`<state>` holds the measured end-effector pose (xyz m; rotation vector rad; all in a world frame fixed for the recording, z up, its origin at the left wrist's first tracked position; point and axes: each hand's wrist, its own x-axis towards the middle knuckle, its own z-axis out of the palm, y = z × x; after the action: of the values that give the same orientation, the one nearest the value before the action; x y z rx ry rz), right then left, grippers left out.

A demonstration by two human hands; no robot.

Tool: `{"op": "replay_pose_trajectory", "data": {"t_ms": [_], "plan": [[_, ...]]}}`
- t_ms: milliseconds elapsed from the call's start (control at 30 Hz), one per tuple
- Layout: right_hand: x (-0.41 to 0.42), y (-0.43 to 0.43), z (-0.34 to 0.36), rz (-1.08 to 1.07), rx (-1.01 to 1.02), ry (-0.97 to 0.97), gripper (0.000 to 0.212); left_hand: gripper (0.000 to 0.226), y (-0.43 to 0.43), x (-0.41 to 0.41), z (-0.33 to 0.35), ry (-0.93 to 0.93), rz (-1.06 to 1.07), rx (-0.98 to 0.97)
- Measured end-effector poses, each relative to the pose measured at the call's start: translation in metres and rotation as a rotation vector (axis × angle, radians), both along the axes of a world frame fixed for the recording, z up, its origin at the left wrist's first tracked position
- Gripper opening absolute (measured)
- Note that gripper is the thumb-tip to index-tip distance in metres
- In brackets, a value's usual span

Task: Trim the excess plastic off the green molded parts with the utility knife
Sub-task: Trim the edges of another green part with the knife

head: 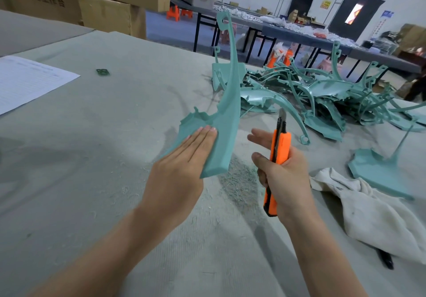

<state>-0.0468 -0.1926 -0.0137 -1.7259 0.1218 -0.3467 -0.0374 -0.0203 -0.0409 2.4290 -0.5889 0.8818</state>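
Shavings on grey felt table; boxes behind.

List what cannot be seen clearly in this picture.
- Head view: the left hand covers part of the held green part.
- The right hand hides the utility knife mid-handle.
- The print on the paper sheet is too small to read.
- A cloth covers most of a black object.

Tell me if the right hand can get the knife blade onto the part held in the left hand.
Probably yes. The right hand holds the knife blade up, just beside the part the left hand steadies, with nothing between them.
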Motion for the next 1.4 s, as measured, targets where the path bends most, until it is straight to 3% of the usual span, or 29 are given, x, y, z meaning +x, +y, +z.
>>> {"op": "replay_pose_trajectory", "data": {"t_ms": [67, 167, 267, 367, 500, 700, 833, 1000, 1167, 1400], "plan": [[0.0, 0.001, -0.001, 0.029, 0.01, 0.012, 0.013, 0.079, 0.0, 0.001, 0.0, 0.021, -0.006, -0.01], [-0.001, 0.002, 0.001, 0.145, 0.112, 0.035, 0.032, 0.081, 0.0, 0.0, -0.001, 0.036, -0.026, -0.003], [-0.004, 0.008, 0.003, 0.397, 0.14, 0.045, 0.021, 0.079, 0.0, 0.0, -0.002, 0.041, -0.06, -0.003], [-0.005, 0.008, 0.0, 0.482, 0.206, 0.058, 0.02, 0.076, -0.001, -0.001, -0.002, 0.036, -0.105, -0.011], [-0.004, 0.004, 0.001, 0.459, 0.335, 0.058, 0.02, 0.078, -0.001, -0.001, -0.002, 0.037, -0.187, -0.033], [0.0, -0.004, 0.003, 0.269, 0.339, -0.03, 0.022, 0.072, -0.001, -0.002, 0.0, 0.02, -0.234, -0.013], [0.001, -0.003, 0.003, 0.041, 0.239, -0.104, 0.031, 0.079, -0.004, -0.002, -0.001, 0.042, -0.183, -0.09], [-0.01, 0.017, -0.002, 0.235, -0.112, -0.211, 0.063, 0.063, -0.003, 0.0, 0.001, 0.127, -0.024, -0.312], [-0.022, 0.037, -0.012, 0.299, -0.428, -0.288, 0.058, 0.054, -0.001, 0.001, 0.005, 0.151, 0.034, -0.414], [-0.021, 0.04, -0.014, 0.229, -0.501, -0.29, 0.049, 0.048, -0.001, 0.0, 0.006, 0.171, 0.031, -0.41]]}}
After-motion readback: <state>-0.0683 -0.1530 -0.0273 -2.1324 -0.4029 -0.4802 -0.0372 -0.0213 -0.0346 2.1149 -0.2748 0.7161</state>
